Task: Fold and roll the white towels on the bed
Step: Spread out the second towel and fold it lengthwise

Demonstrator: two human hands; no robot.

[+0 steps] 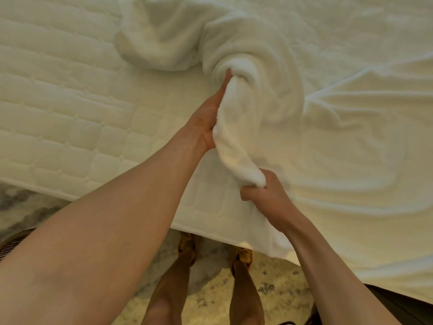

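White towel (236, 127), twisted into a thick rope, ran across the centre of the frame over the quilted mattress (58, 102), its far end coiling into a swirl of folds in the upper middle. The left hand (206, 120) lay flat against the rope's left side, fingers straight and together, tips reaching the coil. The right hand (262, 195) gripped the near end, below centre, its fingers curled tightly round it. Bunched terry cloth (159, 43) lay in the upper left of centre, touching the coil; whether it was a separate towel could not be told. A wrinkled white sheet (363, 160) covered the right of the frame. Yellow slippers (244, 254) stood on the speckled floor (276, 289) at bottom centre.
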